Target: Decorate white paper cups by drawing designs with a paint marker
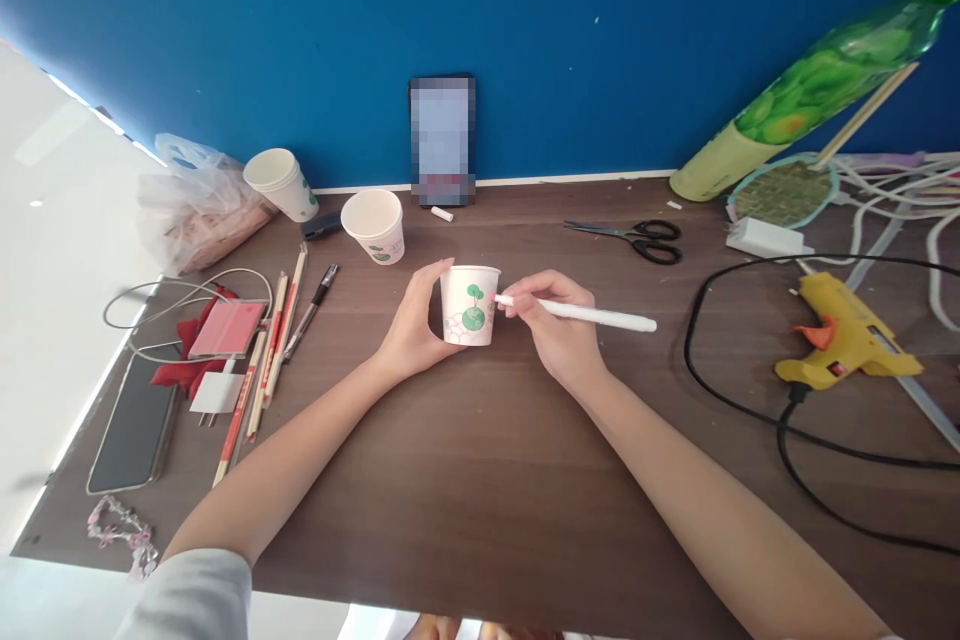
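Observation:
A white paper cup (469,305) with a green print stands upright on the brown table (480,480). My left hand (415,322) wraps round the cup's left side and grips it. My right hand (553,323) pinches a white marker pen (592,315), whose pink tip touches the cup's right side. Pink lines show low on the cup's wall.
Two more paper cups (375,224) (280,182) stand behind, near a propped phone (442,140). Scissors (637,236), a yellow glue gun (844,338) with black cable, chopsticks (270,350), a pen, a flat phone (136,430) and a plastic bag (199,205) surround the hands.

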Demonstrator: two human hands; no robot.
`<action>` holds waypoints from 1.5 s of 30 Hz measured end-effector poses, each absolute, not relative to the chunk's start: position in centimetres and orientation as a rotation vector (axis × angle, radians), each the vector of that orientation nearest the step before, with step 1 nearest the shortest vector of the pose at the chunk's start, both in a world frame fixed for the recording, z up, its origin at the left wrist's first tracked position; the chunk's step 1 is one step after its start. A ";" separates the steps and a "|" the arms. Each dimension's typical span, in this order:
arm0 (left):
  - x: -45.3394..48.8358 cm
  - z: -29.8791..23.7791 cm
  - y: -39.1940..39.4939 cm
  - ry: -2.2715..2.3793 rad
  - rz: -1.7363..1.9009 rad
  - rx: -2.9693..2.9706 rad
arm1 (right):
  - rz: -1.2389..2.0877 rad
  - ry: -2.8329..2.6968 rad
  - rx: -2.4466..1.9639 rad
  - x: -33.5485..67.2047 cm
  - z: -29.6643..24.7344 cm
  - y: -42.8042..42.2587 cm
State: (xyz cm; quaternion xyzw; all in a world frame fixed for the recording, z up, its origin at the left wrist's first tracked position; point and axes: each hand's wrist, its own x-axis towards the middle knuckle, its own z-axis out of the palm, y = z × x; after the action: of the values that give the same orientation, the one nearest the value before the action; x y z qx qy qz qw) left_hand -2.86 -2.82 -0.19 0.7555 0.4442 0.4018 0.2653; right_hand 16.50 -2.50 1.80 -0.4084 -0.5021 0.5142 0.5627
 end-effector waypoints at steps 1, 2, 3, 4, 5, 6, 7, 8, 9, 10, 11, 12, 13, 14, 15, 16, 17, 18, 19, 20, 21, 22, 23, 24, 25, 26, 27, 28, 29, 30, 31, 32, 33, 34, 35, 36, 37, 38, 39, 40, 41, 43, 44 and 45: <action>-2.8 -0.2 -2.9 1.206 1.096 2.021 | 1.206 -1.190 -0.964 16.5 1.8 -2.6; -2.8 -0.3 -3.0 1.212 1.101 2.006 | 1.199 -1.197 -0.965 16.5 1.9 -2.7; -2.7 -0.3 -3.1 1.216 1.102 1.995 | 1.189 -1.202 -0.965 16.5 2.0 -2.8; -2.7 -0.3 -3.1 1.218 1.100 1.988 | 1.173 -1.210 -0.966 16.4 2.2 -2.9; -2.6 -0.3 -3.2 1.221 1.098 1.980 | 1.155 -1.228 -0.968 16.4 2.4 -3.0; -2.6 -0.3 -3.3 1.224 1.096 1.973 | 1.134 -1.254 -0.974 16.3 2.6 -3.2; -2.6 -0.3 -3.3 1.225 1.095 1.967 | 1.115 -1.289 -0.985 16.2 2.8 -3.3; -2.5 -0.3 -3.3 1.227 1.096 1.963 | 1.098 -1.328 -0.991 16.2 3.1 -3.4; -2.5 -0.3 -3.3 1.228 1.097 1.962 | 1.081 -1.358 -0.998 16.1 3.3 -3.5; -2.5 -0.3 -3.3 1.229 1.100 1.964 | 1.069 -1.383 -1.003 16.1 3.4 -3.5; -2.6 -0.3 -3.3 1.227 1.103 1.969 | 1.059 -1.396 -1.011 16.0 3.6 -3.6; -2.6 -0.3 -3.3 1.222 1.104 1.976 | 1.050 -1.403 -1.018 16.0 3.6 -3.6; -2.6 -0.4 -3.2 1.217 1.106 1.983 | 1.044 -1.408 -1.020 16.0 3.7 -3.6; -2.6 -0.4 -3.2 1.211 1.108 1.988 | 1.041 -1.413 -1.018 15.9 3.7 -3.6; -2.6 -0.4 -3.2 1.205 1.109 1.993 | 1.041 -1.416 -1.011 15.9 3.6 -3.6; -2.6 -0.4 -3.2 1.200 1.109 1.999 | 1.042 -1.419 -1.000 15.9 3.6 -3.6; -2.6 -0.4 -3.1 1.197 1.111 2.005 | 1.041 -1.421 -0.990 15.8 3.5 -3.6; -2.6 -0.4 -3.1 1.195 1.114 2.009 | 1.039 -1.423 -0.983 15.8 3.5 -3.6; -2.6 -0.4 -3.1 1.194 1.116 2.014 | 1.037 -1.424 -0.981 15.7 3.5 -3.6; -2.6 -0.4 -3.1 1.194 1.118 2.020 | 1.032 -1.424 -0.984 15.7 3.5 -3.6; -2.6 -0.3 -3.1 1.193 1.121 2.025 | 1.027 -1.424 -0.992 15.7 3.5 -3.6; -2.6 -0.3 -3.1 1.192 1.123 2.028 | 1.020 -1.424 -1.001 15.7 3.4 -3.6; -2.6 -0.3 -3.1 1.190 1.123 2.030 | 1.012 -1.423 -1.012 15.7 3.4 -3.6; -2.6 -0.3 -3.1 1.189 1.123 2.030 | 1.006 -1.424 -1.021 15.7 3.4 -3.6; -2.6 -0.4 -3.1 1.187 1.123 2.029 | 1.002 -1.425 -1.026 15.7 3.4 -3.6; -2.6 -0.4 -3.1 1.186 1.123 2.026 | 1.000 -1.426 -1.028 15.8 3.3 -3.6; -2.6 -0.4 -3.1 1.185 1.125 2.024 | 1.000 -1.426 -1.027 15.8 3.2 -3.6; -2.6 -0.4 -3.2 1.185 1.127 2.023 | 1.002 -1.423 -1.026 15.9 3.1 -3.6; -2.6 -0.5 -3.2 1.183 1.129 2.024 | 1.007 -1.418 -1.024 15.9 3.0 -3.6; -2.6 -0.5 -3.2 1.182 1.130 2.025 | 1.013 -1.411 -1.023 16.0 2.9 -3.5; -2.6 -0.5 -3.2 1.182 1.130 2.027 | 1.017 -1.403 -1.022 16.0 2.8 -3.5; -2.6 -0.5 -3.2 1.182 1.130 2.029 | 1.018 -1.395 -1.021 16.0 2.7 -3.5; -2.6 -0.6 -3.1 1.183 1.129 2.031 | 1.017 -1.390 -1.020 16.0 2.7 -3.5; -2.6 -0.6 -3.1 1.184 1.128 2.033 | 1.011 -1.386 -1.020 16.1 2.7 -3.4; -2.6 -0.6 -3.1 1.185 1.129 2.035 | 1.002 -1.384 -1.021 16.1 2.7 -3.4; -2.6 -0.6 -3.1 1.186 1.132 2.037 | 0.993 -1.383 -1.024 16.1 2.7 -3.3; -2.6 -0.6 -3.1 1.186 1.134 2.039 | 0.987 -1.384 -1.027 16.1 2.7 -3.3; -2.6 -0.6 -3.1 1.185 1.135 2.040 | 0.983 -1.384 -1.028 16.1 2.7 -3.3; -2.6 -0.6 -3.1 1.185 1.135 2.041 | 0.983 -1.384 -1.029 16.1 2.7 -3.2; -2.6 -0.6 -3.1 1.186 1.133 2.042 | 0.988 -1.383 -1.030 16.1 2.7 -3.2; -2.6 -0.6 -3.1 1.188 1.130 2.042 | 0.993 -1.382 -1.030 16.2 2.7 -3.1; -2.6 -0.6 -3.1 1.192 1.127 2.042 | 0.999 -1.381 -1.031 16.2 2.7 -3.1; -2.6 -0.6 -3.1 1.194 1.127 2.040 | 0.998 -1.381 -1.033 16.2 2.6 -3.1; -2.6 -0.6 -3.1 1.193 1.127 2.038 | 0.995 -1.379 -1.036 16.2 2.6 -3.1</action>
State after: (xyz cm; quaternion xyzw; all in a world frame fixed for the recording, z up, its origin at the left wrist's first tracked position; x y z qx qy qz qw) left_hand -2.60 -3.10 -0.60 0.7522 0.4404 0.4159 0.2594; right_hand 16.24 -3.12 2.61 -0.4364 -0.5812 0.4193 0.5440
